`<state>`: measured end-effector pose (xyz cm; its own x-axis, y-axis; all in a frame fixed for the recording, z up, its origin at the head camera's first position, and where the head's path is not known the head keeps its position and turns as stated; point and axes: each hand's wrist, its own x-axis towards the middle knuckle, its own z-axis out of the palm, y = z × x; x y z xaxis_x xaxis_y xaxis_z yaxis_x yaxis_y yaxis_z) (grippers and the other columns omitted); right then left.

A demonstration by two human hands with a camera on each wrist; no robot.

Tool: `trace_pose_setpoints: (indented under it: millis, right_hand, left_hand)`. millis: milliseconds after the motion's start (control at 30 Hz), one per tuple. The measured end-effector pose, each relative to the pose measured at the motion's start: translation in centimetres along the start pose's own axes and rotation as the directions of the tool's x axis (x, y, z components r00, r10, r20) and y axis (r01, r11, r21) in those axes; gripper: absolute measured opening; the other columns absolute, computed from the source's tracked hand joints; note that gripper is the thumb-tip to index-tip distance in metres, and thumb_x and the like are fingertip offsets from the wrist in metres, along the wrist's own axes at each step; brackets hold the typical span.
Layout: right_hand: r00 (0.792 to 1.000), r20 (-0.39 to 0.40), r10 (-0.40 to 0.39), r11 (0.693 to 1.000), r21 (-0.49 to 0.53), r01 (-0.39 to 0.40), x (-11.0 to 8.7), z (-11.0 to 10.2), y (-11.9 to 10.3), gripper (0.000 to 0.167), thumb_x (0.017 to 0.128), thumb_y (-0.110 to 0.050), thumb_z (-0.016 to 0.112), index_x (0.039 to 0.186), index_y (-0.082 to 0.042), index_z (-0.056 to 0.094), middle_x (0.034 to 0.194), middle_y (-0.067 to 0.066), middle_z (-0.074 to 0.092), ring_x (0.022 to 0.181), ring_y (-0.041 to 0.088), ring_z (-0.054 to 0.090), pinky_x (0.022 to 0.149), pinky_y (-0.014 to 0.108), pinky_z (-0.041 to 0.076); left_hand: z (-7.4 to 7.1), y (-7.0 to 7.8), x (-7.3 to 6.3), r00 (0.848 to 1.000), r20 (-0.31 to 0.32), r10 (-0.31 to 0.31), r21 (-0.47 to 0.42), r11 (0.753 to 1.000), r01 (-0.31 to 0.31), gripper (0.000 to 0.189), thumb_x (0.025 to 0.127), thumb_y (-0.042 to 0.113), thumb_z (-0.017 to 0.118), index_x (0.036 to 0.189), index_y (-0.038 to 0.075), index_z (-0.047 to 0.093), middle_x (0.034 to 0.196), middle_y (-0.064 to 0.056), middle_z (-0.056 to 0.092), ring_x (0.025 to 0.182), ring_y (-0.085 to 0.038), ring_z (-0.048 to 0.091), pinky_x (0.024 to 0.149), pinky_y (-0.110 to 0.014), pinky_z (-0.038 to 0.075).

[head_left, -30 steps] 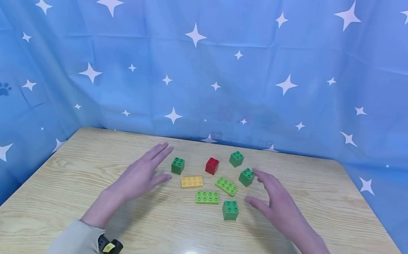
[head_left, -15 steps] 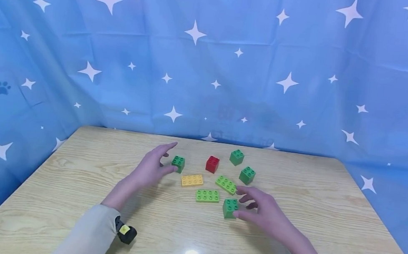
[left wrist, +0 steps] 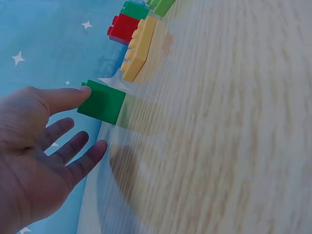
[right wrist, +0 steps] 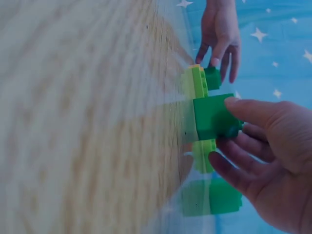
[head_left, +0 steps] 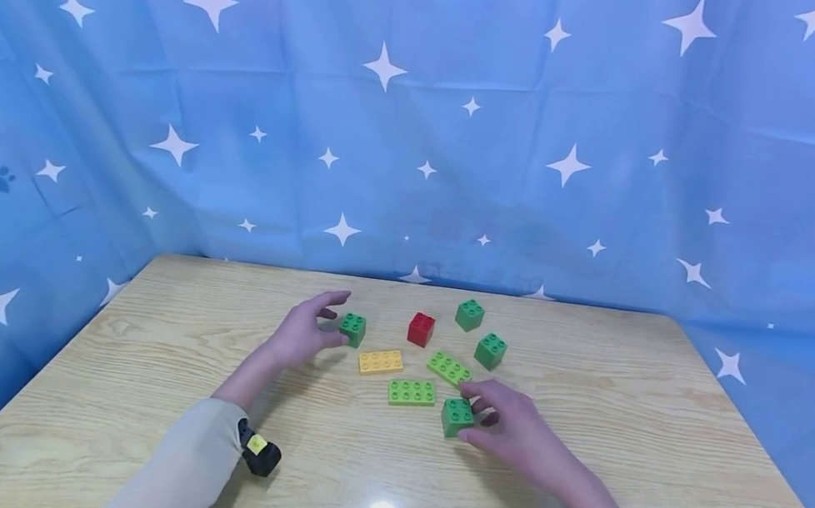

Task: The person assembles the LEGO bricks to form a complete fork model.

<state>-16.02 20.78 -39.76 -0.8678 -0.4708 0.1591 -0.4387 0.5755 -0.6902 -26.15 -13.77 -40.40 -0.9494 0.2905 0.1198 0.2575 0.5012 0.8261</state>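
Both with fingers parted: your left hand (head_left: 298,336) flanks one green four-stud brick (head_left: 355,328), your right hand (head_left: 514,430) the nearest green brick (head_left: 456,418)!

The right hand (head_left: 514,432) leaves the rightmost green block (head_left: 490,351), sweeps back toward the person, and here it is at the nearest green block (head_left: 457,418), thumb and index finger to either side! Its fingers bend more than a second ago. Across the table, the left hand (head_left: 298,335) slides inward, straight fingers now curling, thumb tip arriving at the leftmost green block (head_left: 352,330). The black wrist device (head_left: 260,451) swings inward and forward with it.
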Motion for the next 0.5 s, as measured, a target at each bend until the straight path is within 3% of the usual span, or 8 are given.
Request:
trace_pose_setpoints:
  millis: [267,500]
  right_hand:
    - [0.999,0.037,0.009,1.0,-0.002,-0.009,0.2,0.3,-0.1,0.045,0.086,-0.007,0.081,0.126,0.006,0.066,0.114,0.013,0.071,0.094,0.021,0.07,0.083,0.033,0.059]
    - [0.997,0.075,0.024,0.996,0.087,-0.03,0.5,1.2,-0.5,0.041,0.085,-0.006,0.082,0.123,0.004,0.069,0.105,0.004,0.072,0.093,0.018,0.069,0.084,0.031,0.059]
  left_hand:
    - [0.3,-0.4,0.5,1.0,0.011,-0.014,-0.05,0.999,0.014,0.066,0.092,-0.003,0.073,0.152,0.001,0.046,0.149,-0.021,0.051,0.131,-0.04,0.052,0.103,-0.049,0.049]
    - [0.6,-0.3,0.8,1.0,0.024,-0.012,-0.058,0.998,0.013,0.058,0.093,-0.003,0.071,0.147,-0.005,0.05,0.145,-0.023,0.054,0.13,-0.041,0.053,0.102,-0.05,0.049]
